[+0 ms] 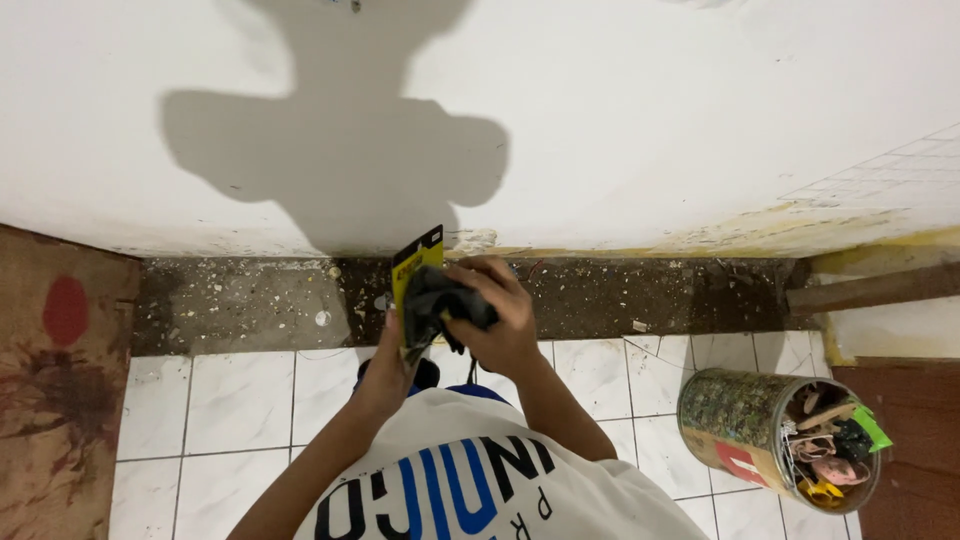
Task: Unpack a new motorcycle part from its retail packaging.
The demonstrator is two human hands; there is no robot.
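Observation:
My left hand (385, 365) holds a yellow-and-black card package (414, 258) upright by its lower edge, in front of my chest. My right hand (500, 318) grips a dark crumpled item (438, 300), perhaps a glove or a piece of fabric, that sits against the front of the card. Both hands are close together above the white tiled floor (240, 410), near the foot of a white wall (620, 110). My shadow falls on that wall. What exactly the dark item is stays unclear.
A cylindrical tin (775, 435) full of tools and odd bits stands on the tiles at the right. A dirty, rubble-strewn strip (250, 300) runs along the wall's base. A brown stained board (55, 380) lies at the left, a wooden slat (870, 288) at the right.

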